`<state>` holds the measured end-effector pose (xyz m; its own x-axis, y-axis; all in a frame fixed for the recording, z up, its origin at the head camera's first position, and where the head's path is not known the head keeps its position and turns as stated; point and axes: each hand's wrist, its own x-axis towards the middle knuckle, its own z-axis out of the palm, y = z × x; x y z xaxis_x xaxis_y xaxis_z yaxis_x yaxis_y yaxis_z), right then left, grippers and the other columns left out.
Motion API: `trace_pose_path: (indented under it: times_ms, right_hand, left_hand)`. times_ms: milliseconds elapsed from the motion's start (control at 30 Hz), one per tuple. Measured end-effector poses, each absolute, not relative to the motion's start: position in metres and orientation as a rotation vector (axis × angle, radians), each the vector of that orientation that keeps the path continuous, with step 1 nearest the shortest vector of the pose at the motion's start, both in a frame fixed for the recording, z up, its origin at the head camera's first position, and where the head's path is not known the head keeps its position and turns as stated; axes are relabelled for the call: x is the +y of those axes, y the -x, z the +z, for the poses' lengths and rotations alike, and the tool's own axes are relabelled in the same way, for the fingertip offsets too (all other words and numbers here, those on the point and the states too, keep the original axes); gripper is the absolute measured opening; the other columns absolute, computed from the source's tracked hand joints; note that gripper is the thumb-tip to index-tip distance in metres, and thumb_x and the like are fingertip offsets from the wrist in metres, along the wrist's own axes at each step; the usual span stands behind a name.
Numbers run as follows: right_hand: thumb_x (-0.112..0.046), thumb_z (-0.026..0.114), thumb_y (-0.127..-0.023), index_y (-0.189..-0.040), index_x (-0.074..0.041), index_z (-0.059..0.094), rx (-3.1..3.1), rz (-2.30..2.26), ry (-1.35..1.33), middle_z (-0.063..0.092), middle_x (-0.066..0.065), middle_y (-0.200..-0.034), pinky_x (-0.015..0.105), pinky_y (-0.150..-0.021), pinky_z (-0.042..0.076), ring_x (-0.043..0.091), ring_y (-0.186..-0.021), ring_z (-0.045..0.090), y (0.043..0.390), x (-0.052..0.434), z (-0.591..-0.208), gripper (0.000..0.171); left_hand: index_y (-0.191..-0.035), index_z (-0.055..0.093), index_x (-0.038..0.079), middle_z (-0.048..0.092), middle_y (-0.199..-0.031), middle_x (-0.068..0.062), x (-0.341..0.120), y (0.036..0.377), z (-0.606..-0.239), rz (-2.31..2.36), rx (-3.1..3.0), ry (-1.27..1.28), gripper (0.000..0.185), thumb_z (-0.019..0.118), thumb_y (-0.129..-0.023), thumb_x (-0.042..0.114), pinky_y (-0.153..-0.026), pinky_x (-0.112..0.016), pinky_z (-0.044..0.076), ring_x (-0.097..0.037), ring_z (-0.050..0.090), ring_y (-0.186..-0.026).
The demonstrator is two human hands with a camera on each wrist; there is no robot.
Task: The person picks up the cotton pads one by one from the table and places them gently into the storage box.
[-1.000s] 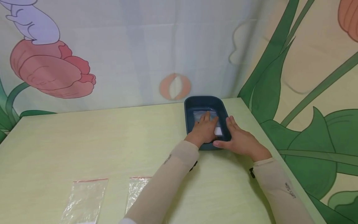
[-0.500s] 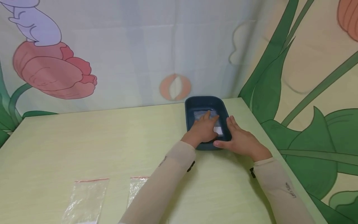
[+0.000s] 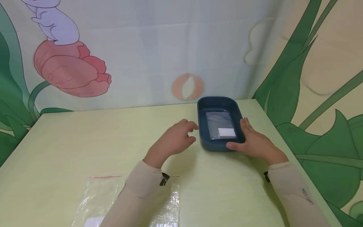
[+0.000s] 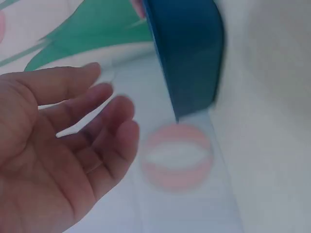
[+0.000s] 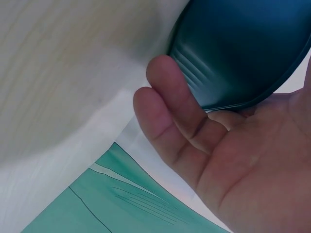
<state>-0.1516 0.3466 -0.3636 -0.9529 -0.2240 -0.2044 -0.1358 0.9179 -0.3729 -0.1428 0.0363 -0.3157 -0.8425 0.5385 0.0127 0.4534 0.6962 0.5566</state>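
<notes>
Grip: left hand (image 3: 174, 138) holds nothing, fingers loosely bent, just left of blue tray (image 3: 217, 147); right hand (image 3: 256, 145) touches tray's near right corner, fingers extended | Near: two red-edged bags (image 3: 95, 195) on table (image 3: 85, 142), partly hidden by left sleeve (image 3: 139, 189) | Mid: clear bag (image 3: 218, 122) with white label (image 3: 227, 132) lies inside tray | Far: printed curtain (image 3: 136, 63) behind table

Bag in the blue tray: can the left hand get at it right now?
Probably yes: the left hand looks empty beside the tray, and nothing covers the bag; the right hand is at the tray's right side.
</notes>
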Motion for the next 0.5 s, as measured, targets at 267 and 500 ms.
trace_pose_path:
  times_ms: [267, 500]
  right_hand:
    - [-0.076, 0.056, -0.087, -0.159, 0.001, -0.006, 2.831, -0.520, 0.293, -0.013, 0.019, -0.165, 0.067, -0.108, 0.026, 0.051, -0.143, 0.024, 0.154, 0.346, -0.362, 0.123]
    - [-0.072, 0.059, -0.088, -0.159, 0.001, -0.007, 2.815, -0.532, 0.288, -0.015, 0.019, -0.165, 0.067, -0.109, 0.024, 0.052, -0.144, 0.020, 0.145, 0.345, -0.360, 0.121]
  left_hand:
    - [-0.119, 0.068, 0.003, 0.067, -0.110, -0.010, -0.035, 0.104, -0.330, 0.667, 2.645, -0.665, 0.030, 0.055, -0.094, -0.009, -0.090, -0.041, 0.050, -0.027, 0.063, -0.105]
    - [-0.122, 0.055, -0.007, 0.052, -0.106, -0.022, -0.059, 0.076, -0.363, 0.417, 2.728, -0.517, 0.041, 0.065, -0.082, -0.012, -0.057, -0.039, 0.043, -0.027, 0.050, -0.069]
